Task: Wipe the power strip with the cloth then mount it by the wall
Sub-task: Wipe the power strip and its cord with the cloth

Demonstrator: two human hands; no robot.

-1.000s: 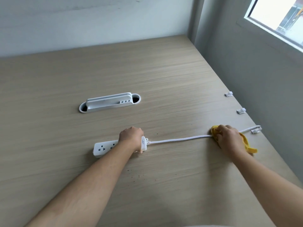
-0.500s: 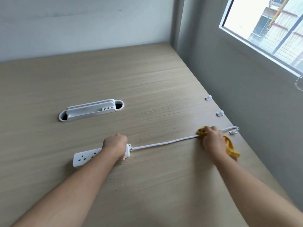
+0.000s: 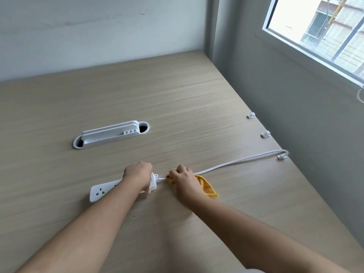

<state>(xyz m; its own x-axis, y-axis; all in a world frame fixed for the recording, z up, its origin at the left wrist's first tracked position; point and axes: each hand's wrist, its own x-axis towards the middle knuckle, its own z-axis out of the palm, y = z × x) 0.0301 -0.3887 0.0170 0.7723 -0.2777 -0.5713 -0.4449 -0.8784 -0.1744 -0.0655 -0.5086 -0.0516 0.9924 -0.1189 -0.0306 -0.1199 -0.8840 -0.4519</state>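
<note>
A white power strip point(image 3: 102, 191) lies flat on the wooden desk point(image 3: 177, 107). My left hand point(image 3: 138, 175) presses down on its right end, near where the cable leaves it. Its white cable point(image 3: 240, 160) runs right to a clip point(image 3: 282, 156) at the desk's edge by the grey wall. My right hand point(image 3: 184, 181) is closed on a yellow cloth point(image 3: 205, 186), wrapped around the cable just beside the strip's end. Part of the cloth hangs out behind the hand.
A white cable grommet with a slotted cover point(image 3: 111, 134) is set in the desk further back. Two more white clips point(image 3: 251, 115) point(image 3: 265, 134) sit along the right edge by the wall. A window point(image 3: 323, 30) is at the upper right. Dark crumbs point(image 3: 141, 219) lie near my arms.
My right hand slid the cloth left along the cable, from near the wall clip to just beside the strip's end. My left hand stayed on the strip.
</note>
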